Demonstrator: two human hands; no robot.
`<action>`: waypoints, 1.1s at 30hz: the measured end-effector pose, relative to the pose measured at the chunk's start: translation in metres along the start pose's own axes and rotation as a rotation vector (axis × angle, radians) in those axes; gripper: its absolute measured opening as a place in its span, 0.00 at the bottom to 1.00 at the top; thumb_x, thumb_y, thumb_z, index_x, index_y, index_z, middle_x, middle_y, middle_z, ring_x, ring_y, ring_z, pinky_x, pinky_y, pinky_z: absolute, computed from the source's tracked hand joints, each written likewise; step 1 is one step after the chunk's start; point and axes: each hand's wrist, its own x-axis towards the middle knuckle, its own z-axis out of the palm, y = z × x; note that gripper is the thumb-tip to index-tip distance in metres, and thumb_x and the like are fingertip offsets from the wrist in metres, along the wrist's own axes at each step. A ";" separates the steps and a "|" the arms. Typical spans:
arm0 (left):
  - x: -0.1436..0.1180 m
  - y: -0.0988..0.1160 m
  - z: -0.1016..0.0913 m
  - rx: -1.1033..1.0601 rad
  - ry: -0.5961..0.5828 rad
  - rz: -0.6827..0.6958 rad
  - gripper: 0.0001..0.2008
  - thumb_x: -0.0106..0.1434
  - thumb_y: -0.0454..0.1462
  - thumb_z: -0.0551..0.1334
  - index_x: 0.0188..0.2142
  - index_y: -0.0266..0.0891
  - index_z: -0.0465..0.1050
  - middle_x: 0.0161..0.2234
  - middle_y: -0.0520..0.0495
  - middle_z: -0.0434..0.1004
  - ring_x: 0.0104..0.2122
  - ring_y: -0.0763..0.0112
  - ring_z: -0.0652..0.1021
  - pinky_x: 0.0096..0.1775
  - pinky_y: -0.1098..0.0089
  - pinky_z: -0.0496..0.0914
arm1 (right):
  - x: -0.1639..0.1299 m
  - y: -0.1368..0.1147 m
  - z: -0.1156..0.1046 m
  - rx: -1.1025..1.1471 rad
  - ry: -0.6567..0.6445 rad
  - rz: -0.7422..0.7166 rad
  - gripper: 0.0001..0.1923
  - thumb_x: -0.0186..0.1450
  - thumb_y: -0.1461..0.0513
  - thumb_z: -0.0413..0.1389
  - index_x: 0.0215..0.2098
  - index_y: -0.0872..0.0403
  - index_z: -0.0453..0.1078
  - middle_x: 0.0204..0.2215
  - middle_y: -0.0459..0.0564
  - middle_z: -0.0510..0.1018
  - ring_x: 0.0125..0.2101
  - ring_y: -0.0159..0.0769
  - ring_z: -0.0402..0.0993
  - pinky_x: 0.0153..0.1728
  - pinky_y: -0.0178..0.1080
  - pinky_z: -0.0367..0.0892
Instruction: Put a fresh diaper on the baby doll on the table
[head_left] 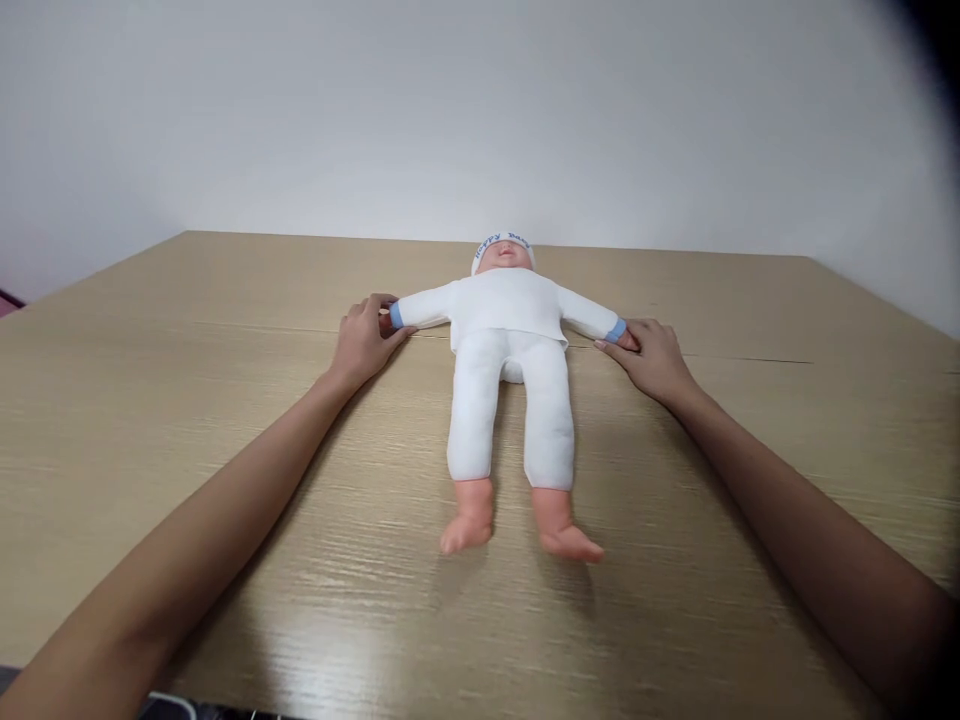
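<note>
a doll (pixel 510 350) lies face up mid-table (pixel 150 420), head toward the far wall, feet toward the camera, its long axis running away from the viewer. the left hand (pixel 364 340) and right hand (pixel 654 358) each curl loosely round a cuffed wrist, holding the arms spread out sideways. the doll looks held laid out flat; any next move calls for an even grip on both sides.

dolls: 1 (pixel 510 360) | hats: 1 (pixel 504 242) | blue cuffs: 2 (pixel 396 315) | bare doll feet: 2 (pixel 466 535) | hands: 2 (pixel 365 338) | worktops: 1 (pixel 187 420)
</note>
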 end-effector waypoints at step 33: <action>-0.001 -0.025 0.006 -0.111 0.049 0.189 0.23 0.69 0.43 0.70 0.60 0.39 0.75 0.57 0.38 0.81 0.51 0.52 0.78 0.56 0.53 0.73 | -0.005 -0.006 -0.003 0.294 0.036 0.080 0.28 0.64 0.43 0.65 0.54 0.51 0.80 0.49 0.59 0.85 0.47 0.54 0.79 0.54 0.55 0.72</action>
